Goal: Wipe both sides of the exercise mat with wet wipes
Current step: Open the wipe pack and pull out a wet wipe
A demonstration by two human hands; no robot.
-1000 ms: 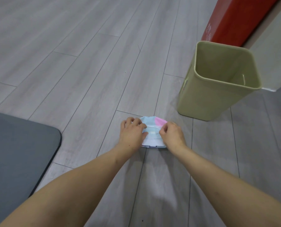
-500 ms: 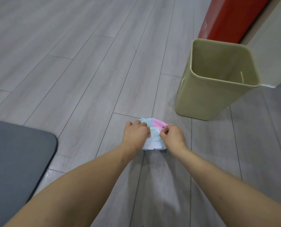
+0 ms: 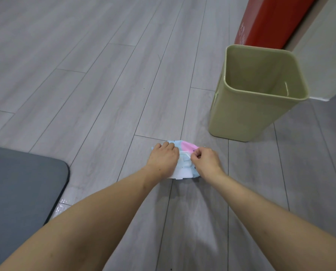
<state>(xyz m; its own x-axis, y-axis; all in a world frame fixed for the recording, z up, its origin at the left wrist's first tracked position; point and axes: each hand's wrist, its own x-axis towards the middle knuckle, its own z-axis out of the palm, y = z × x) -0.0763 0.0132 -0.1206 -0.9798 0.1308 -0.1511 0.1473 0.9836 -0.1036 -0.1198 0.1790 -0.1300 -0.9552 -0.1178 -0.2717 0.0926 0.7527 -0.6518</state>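
One pack of wet wipes (image 3: 184,153), one exercise mat (image 3: 20,188), one bin (image 3: 247,116), two bare hands; the pack lies flat on the grey plank floor (image 3: 96,79) at centre, just in front of the bin and well apart from the mat; left hand (image 3: 164,159) lies on the pack's left part, fingers bent down over its far edge, holding it against the floor; right hand (image 3: 206,160) sits at the pack's right side, fingers curled in, thumb and forefinger pinching something small at the pack's top near the clear flap, too small to tell exactly what; both forearms run in from the bottom edge and cover the floor below the pack; the hands hide most of the pack's middle and both its side edges; bin is olive-green, upright, open-topped, to the right and beyond the pack, not touching it; a red panel (image 3: 268,20) stands behind the bin, pale wall (image 3: 327,55) to its right; mat is dark grey, flat, one rounded corner showing at the left edge, rest cut off by the frame; pack is soft plastic, light blue with a pink patch at the far right and white at the near edge, slightly crumpled.
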